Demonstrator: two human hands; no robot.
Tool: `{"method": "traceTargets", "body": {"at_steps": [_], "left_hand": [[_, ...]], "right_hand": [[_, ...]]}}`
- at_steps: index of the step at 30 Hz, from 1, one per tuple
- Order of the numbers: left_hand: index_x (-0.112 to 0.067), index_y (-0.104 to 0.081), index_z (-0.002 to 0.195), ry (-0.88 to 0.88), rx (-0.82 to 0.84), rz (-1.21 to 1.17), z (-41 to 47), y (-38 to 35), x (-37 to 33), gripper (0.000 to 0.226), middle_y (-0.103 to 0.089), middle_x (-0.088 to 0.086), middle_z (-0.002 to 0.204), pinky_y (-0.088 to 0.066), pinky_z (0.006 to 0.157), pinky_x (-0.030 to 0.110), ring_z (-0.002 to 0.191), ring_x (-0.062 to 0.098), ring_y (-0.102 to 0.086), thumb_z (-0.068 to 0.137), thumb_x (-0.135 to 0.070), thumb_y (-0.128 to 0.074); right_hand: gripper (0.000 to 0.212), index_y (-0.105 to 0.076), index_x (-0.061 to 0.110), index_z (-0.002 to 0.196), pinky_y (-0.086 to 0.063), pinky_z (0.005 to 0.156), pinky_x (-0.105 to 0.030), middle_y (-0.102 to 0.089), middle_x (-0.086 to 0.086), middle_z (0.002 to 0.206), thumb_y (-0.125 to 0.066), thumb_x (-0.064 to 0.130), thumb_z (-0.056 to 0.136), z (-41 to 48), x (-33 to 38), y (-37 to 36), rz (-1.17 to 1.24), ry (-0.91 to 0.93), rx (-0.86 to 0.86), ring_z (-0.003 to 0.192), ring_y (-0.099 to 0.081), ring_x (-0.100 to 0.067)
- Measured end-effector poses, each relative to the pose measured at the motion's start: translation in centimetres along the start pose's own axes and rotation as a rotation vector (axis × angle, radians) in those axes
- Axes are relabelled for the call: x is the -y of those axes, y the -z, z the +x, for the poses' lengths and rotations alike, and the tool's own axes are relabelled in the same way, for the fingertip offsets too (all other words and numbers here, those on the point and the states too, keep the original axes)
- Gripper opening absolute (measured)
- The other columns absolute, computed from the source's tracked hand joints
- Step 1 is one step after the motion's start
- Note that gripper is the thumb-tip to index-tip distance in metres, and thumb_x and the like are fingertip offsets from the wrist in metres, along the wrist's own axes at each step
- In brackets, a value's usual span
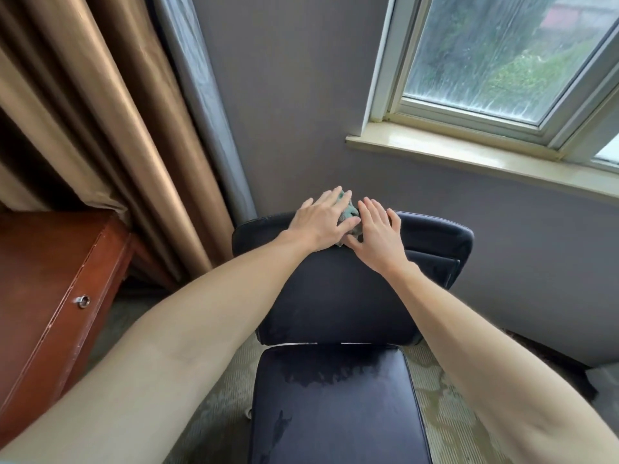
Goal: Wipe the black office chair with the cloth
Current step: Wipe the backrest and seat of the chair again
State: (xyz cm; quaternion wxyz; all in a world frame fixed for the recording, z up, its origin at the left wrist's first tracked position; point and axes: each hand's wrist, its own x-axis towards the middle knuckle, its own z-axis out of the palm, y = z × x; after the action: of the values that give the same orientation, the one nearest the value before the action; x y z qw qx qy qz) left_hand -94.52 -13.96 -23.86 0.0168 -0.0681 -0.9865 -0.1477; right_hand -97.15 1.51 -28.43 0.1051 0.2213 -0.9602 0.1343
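Flat-fingered, the left hand (320,221) and right hand (380,237) are pressing a crumpled teal cloth (350,213) lying between them atop the backrest of a black leather office chair (335,296).

- Black office chair (335,296): glossy leather, centre to bottom of frame, seat toward you, damp streaks on it.
- Cloth (350,212): teal, bunched, on the chair's top edge, mid-frame.

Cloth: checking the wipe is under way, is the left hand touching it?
Touching. The head view shows the left hand pressed flat over the cloth on top of the chair backrest, no gap.
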Motion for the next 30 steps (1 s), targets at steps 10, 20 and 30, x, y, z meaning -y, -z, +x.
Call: {"method": "traceTargets", "body": {"at_steps": [10, 20, 30], "left_hand": [[-0.019, -0.044, 0.145, -0.018, -0.09, 0.031, -1.1, -0.2, 3.4, 0.048, -0.05, -0.001, 0.14, -0.021, 0.113, 0.033, 0.131, 0.019, -0.042, 0.098, -0.027, -0.049], [-0.015, -0.052, 0.138, 0.123, -0.232, -0.002, -7.2, 0.4, 9.7, 0.047, -0.055, 0.001, 0.134, -0.047, 0.091, 0.041, 0.12, 0.024, -0.052, 0.091, -0.012, -0.052], [-0.019, -0.032, 0.151, 0.087, -0.197, 0.292, -7.1, -0.6, 9.7, 0.054, -0.036, 0.009, 0.154, -0.017, 0.116, 0.052, 0.142, 0.024, -0.03, 0.1, -0.033, -0.045]], "right_hand": [[0.068, -0.044, 0.011, 0.139, -0.016, 0.115, -0.038, -0.047, 0.0, 0.139, -0.06, 0.03, 0.076, 0.3, 0.4, -0.2, 0.026, 0.073, -0.073, 0.134, -0.036, -0.018], [0.058, -0.053, 0.013, 0.131, -0.018, 0.11, -0.043, -0.055, -0.007, 0.121, -0.045, 0.037, 0.079, 1.1, 3.1, -1.7, -0.018, 0.044, -0.165, 0.12, -0.045, -0.028], [0.055, -0.043, 0.029, 0.142, -0.021, 0.104, -0.068, -0.05, -0.012, 0.132, -0.043, 0.038, 0.088, 1.3, 7.9, -3.0, -0.163, 0.201, -0.057, 0.121, -0.044, -0.037]]}}
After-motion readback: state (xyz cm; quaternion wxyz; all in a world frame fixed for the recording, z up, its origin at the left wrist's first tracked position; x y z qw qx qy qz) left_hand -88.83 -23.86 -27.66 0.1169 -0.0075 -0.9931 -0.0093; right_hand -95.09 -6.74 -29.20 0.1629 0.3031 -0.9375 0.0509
